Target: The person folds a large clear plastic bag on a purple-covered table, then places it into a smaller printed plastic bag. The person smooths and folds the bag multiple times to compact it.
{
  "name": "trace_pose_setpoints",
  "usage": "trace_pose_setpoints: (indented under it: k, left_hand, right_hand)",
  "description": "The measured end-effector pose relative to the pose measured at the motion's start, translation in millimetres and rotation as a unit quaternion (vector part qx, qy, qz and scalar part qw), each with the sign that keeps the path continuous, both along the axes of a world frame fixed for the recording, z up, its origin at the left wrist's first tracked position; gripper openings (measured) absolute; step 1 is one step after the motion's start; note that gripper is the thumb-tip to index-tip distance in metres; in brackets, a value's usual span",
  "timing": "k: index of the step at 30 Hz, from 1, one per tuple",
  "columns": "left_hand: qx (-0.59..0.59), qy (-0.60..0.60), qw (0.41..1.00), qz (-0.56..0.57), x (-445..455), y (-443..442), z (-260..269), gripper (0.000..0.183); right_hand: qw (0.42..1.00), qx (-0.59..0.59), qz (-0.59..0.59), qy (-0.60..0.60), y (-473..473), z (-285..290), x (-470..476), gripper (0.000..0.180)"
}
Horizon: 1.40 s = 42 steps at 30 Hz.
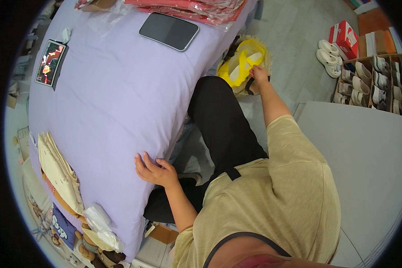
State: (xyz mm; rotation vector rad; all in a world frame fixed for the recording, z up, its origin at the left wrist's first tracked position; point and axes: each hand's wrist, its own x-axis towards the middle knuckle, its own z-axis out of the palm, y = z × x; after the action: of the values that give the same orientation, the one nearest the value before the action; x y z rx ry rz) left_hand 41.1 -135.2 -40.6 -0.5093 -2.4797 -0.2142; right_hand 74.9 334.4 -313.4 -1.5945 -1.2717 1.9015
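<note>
My left hand (158, 172) rests on the edge of the lavender bed sheet (120, 100), fingers spread and holding nothing. Down on the floor beside the bed stands a pale basket (268, 53) with a yellow plastic bag (254, 47) inside, and something white shows in the bag. My right hand (260, 74) reaches to the near side of this bag with its fingers curled at the yellow plastic. Whether they grip it is unclear. A dark-screened smartphone (169, 31) lies on the bed, close to red fabric packed in clear plastic (194, 10).
A second screen (50, 63) showing a picture stands at the bed's far left. Folded cream cloth (58, 171), clear plastic packaging (98, 219) and plush toys (93, 251) lie along the lower left. White clogs (329, 58), a red shoebox (344, 39) and a shoe rack (368, 83) stand right.
</note>
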Motion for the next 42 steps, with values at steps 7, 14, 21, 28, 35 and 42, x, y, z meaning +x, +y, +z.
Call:
trace_pose_setpoints:
  k: [7, 14, 21, 28, 35, 42]
  left_hand:
    - [-0.006, 0.015, 1.0, 0.019, 0, 1, -5, 0.038]
    - [-0.006, 0.015, 1.0, 0.017, -1, 0, -6, 0.039]
    - [0.003, 0.004, 1.0, 0.025, -1, -2, -7, 0.038]
    - [-0.01, 0.008, 1.0, 0.025, -1, -1, -4, 0.039]
    - [-0.002, 0.011, 0.999, 0.04, 2, -1, -9, 0.036]
    - [0.016, 0.001, 1.0, 0.021, 1, -2, -2, 0.038]
  right_hand:
    - [0.887, 0.319, 0.05, -0.331, 18, 5, -12, 0.024]
    - [0.783, 0.274, 0.338, -0.445, 23, 47, -12, 0.038]
    - [0.805, 0.359, 0.301, -0.363, 25, 49, -14, 0.032]
    - [0.79, 0.289, 0.33, -0.429, 42, 11, -5, 0.03]
    - [0.872, 0.356, 0.223, -0.252, 29, 73, 15, 0.029]
    - [0.972, 0.189, 0.018, 0.137, 2, 192, 38, 0.021]
